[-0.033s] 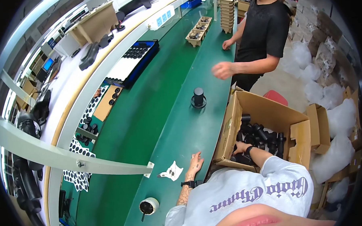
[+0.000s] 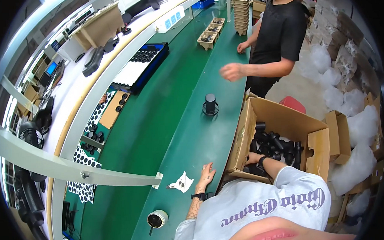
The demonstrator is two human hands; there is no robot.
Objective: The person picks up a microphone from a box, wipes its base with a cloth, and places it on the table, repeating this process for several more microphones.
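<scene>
Head view: the left arm comes up from the lower edge and lies along the near right side of the green surface (image 2: 201,136), its wrist low and the left grip (image 2: 206,177) palm-down, with fingers stretched forward, only loosely parted and holding nothing visible. The right arm bends out to the right and dips into the cardboard box (image 2: 292,109), where the right grip (image 2: 254,157) sits close to the box's left wall, among the black pipe pieces (image 2: 275,143). Its fingertips are hidden, so I cannot tell how far it is closed or whether it has hold of a piece.

The black pieces are heaped on the box floor, below its rim, more of them lying to the right of that grip. The box's left wall stands right beside the surface's edge, between the two grips; its top is uncovered.

A white scrap (image 2: 181,182) lies just left of the left grip, and a round tub (image 2: 157,219) stands nearer the wearer. Ahead, a stretch of open green separates the left grip from an upright black cylinder (image 2: 210,104). Beyond that, a co-worker's hand (image 2: 232,72) reaches in over the right edge. A pale bar (image 2: 121,176) crosses the left side, ending near the scrap.
</scene>
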